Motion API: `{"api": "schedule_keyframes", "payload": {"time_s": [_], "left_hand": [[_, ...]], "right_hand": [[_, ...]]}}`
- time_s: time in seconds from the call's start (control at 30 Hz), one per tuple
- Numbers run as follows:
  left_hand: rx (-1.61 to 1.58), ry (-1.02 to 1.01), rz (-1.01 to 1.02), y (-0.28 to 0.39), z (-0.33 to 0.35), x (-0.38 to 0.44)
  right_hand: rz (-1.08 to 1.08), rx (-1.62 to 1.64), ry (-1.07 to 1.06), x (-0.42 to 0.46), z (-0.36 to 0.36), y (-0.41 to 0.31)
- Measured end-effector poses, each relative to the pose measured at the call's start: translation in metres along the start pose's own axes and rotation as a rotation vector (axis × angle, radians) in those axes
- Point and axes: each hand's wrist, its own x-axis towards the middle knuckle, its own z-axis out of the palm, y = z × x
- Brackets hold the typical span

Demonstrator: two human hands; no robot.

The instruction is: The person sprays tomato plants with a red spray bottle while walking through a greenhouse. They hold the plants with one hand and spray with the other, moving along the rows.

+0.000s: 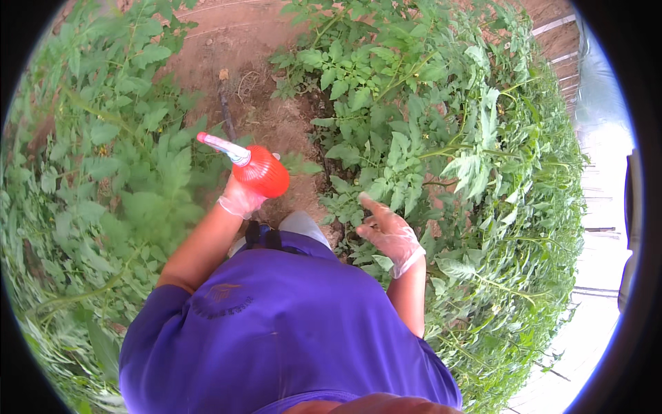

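Note:
A red ribbed plastic bottle (261,172) with a pale neck and a red tip rests in my left hand (242,197), its tip pointing up and to the left. That hand wears a thin clear glove, and the bottle hides most of its fingers. My right hand (389,231), gloved the same way, is held beside the leafy tomato plants (395,176) on the right. Its index finger is stretched out towards the leaves, the other fingers are partly bent, and nothing shows between them. Small yellow flowers dot the plants.
Dense tomato foliage (119,176) fills the left side, close to my left arm. Between the rows runs a strip of bare brown soil (248,114) with a dark hose (226,111) on it. A translucent sheet wall (600,93) stands beyond the right row.

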Motion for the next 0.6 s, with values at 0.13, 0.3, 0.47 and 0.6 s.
{"api": "schedule_keyframes", "payload": {"time_s": [0.13, 0.3, 0.47, 0.6], "left_hand": [[0.053, -0.068, 0.066, 0.018, 0.001, 0.016], [0.121, -0.004, 0.078, 0.061, 0.009, 0.064], [0.166, 0.081, 0.085, 0.103, 0.066, 0.141], [0.207, 0.011, 0.067, 0.129, 0.097, 0.199]], "right_hand": [[-0.17, -0.073, -0.126, 0.075, 0.003, 0.007], [-0.34, -0.147, -0.192, 0.18, -0.018, -0.013], [-0.475, -0.213, -0.146, 0.274, -0.082, -0.049], [-0.448, -0.043, -0.161, 0.317, -0.145, -0.092]]}}
